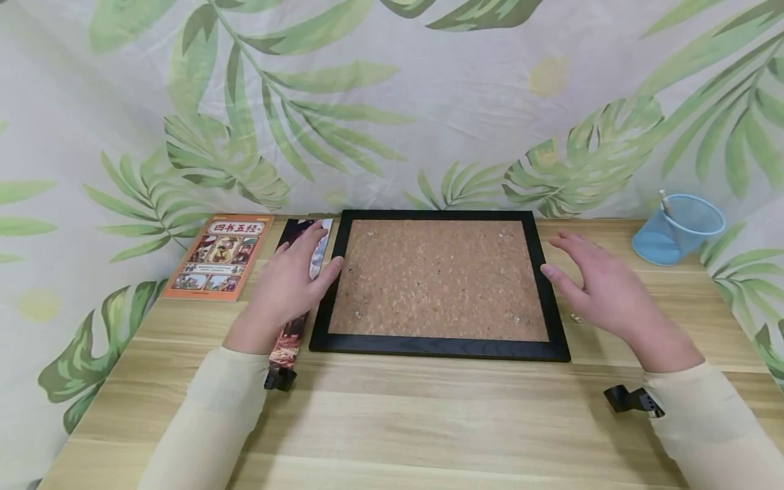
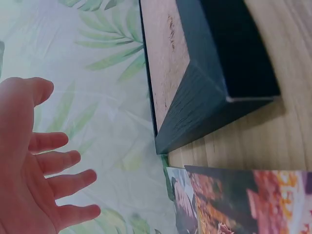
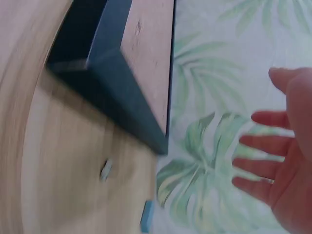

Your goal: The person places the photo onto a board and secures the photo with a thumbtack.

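Note:
A cork board (image 1: 441, 279) in a black frame (image 1: 441, 346) lies flat on the wooden table. Small pins or clips (image 1: 516, 318) show near the corners of its cork. My left hand (image 1: 288, 282) hovers by the frame's left side, fingers spread, above colourful printed pictures (image 2: 234, 200) that it partly hides in the head view. Beyond the frame's right side is my right hand (image 1: 603, 289), its fingers extended and apart. Neither hand holds anything. Under the right hand lies a small metallic-looking piece (image 3: 106, 169), too blurred to identify.
An orange booklet (image 1: 217, 258) with Chinese characters lies at the table's left. At the back right stands a blue mesh pen cup (image 1: 664, 235) holding a thin stick-like item. A leaf-patterned cloth (image 1: 453, 116) hangs behind the table. Bare wood (image 1: 416, 422) spreads in front of the frame.

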Available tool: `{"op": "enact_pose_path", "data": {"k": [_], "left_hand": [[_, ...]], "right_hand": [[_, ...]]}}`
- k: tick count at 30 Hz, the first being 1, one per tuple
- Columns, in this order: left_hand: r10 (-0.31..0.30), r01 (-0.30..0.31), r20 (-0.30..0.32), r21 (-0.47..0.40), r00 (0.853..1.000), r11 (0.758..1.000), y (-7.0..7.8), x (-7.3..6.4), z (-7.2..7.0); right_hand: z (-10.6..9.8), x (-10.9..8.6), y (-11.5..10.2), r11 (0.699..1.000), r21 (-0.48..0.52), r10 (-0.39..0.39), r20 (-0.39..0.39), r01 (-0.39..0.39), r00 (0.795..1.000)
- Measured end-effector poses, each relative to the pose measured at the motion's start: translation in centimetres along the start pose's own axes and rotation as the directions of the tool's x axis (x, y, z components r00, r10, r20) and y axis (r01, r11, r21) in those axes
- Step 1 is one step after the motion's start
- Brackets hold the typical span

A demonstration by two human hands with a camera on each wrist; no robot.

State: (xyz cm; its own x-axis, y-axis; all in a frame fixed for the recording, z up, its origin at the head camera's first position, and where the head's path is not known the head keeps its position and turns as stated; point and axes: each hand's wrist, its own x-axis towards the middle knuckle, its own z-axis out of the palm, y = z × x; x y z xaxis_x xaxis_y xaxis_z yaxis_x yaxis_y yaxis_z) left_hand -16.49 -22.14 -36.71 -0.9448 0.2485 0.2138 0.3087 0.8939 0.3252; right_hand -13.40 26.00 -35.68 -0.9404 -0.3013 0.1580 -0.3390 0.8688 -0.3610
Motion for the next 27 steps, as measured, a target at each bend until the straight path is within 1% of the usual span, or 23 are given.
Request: {"op": "enact_pose_path", "data": {"k": [5, 8, 10, 12, 15, 17, 20, 23, 25, 27], "left_hand": [[-0.067, 0.062, -0.062, -0.083, 0.996, 0.995, -0.8, 0.1, -0.2], [-0.108, 0.099, -0.055, -0.137, 0.993, 0.986, -1.5, 0.0, -0.5], [-0.129, 0.121, -0.036, -0.169, 0.991, 0.978, -1.9, 0.1, -0.6], [-0.161, 0.156, -0.008, -0.181, 0.987, 0.971, -2.3, 0.3, -0.8], [-0.199, 0.203, 0.042, -0.152, 0.979, 0.967, -3.0, 0.6, -0.9], [-0.227, 0.236, 0.082, -0.115, 0.97, 0.965, -3.7, 0.9, -1.0], [-0.257, 0.268, 0.133, -0.077, 0.957, 0.96, -4.9, 1.2, -0.9], [-0.285, 0.296, 0.167, -0.044, 0.944, 0.954, -5.9, 1.5, -0.8], [-0.297, 0.303, 0.192, -0.002, 0.935, 0.953, -6.4, 1.7, -0.6], [-0.314, 0.311, 0.225, 0.052, 0.922, 0.949, -6.8, 1.7, -0.4]], "right_hand": [[0.2, -0.3, 1.7, 0.998, -0.003, -0.06, -0.056, 0.059, 0.997], [0.5, -0.6, 2.6, 0.998, -0.009, -0.066, -0.052, 0.066, 0.996], [0.6, -0.7, 3.1, 0.999, -0.01, -0.052, -0.019, 0.052, 0.998], [0.8, -0.8, 3.7, 0.999, -0.007, -0.035, 0.022, 0.035, 0.999], [1.3, -0.9, 4.6, 1.0, -0.009, -0.02, 0.073, 0.021, 0.997], [1.7, -1.1, 5.1, 1.0, -0.015, -0.025, 0.084, 0.026, 0.996], [2.1, -1.4, 5.7, 0.999, -0.03, -0.033, 0.105, 0.036, 0.994], [2.4, -1.6, 6.3, 0.999, -0.034, -0.027, 0.153, 0.032, 0.988], [2.5, -1.7, 6.6, 0.999, -0.028, -0.017, 0.186, 0.023, 0.982], [2.7, -1.9, 6.7, 1.0, -0.022, -0.01, 0.205, 0.015, 0.979]]}}
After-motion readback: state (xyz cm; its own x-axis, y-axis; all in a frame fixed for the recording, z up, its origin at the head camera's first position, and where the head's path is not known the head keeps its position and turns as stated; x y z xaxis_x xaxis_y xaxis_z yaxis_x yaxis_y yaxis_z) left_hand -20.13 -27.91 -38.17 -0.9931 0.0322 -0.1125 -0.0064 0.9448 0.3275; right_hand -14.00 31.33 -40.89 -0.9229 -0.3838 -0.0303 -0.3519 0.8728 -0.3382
